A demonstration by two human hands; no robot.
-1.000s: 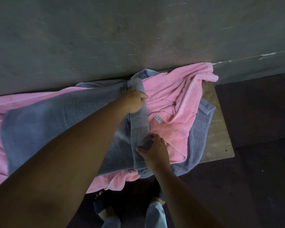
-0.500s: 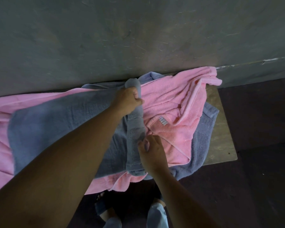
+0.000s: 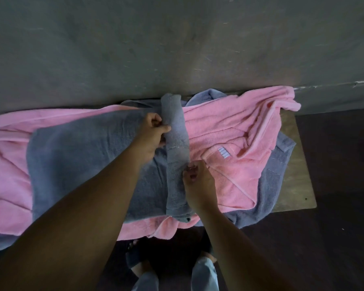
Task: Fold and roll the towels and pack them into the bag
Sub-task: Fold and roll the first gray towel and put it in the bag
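A grey towel (image 3: 88,156) lies flat across the table, and its right end is wound into a narrow roll (image 3: 177,152) that runs from the wall toward me. My left hand (image 3: 153,133) grips the roll's upper left side with curled fingers. My right hand (image 3: 198,181) pinches the roll's lower right side. Under the grey towel lies a pink towel (image 3: 229,148), crumpled at the right, with a small white label. A second grey towel (image 3: 269,185) peeks out beneath the pink one at the right. No bag is in view.
The towels cover a small wooden table (image 3: 296,177) pushed against a grey wall (image 3: 177,49). Dark floor (image 3: 334,238) lies to the right and in front. My feet in sandals (image 3: 135,255) stand under the table's near edge.
The grey roll has grown thicker and moved leftward along the towel. Both hands have shifted their hold on it, the left now on its left side.
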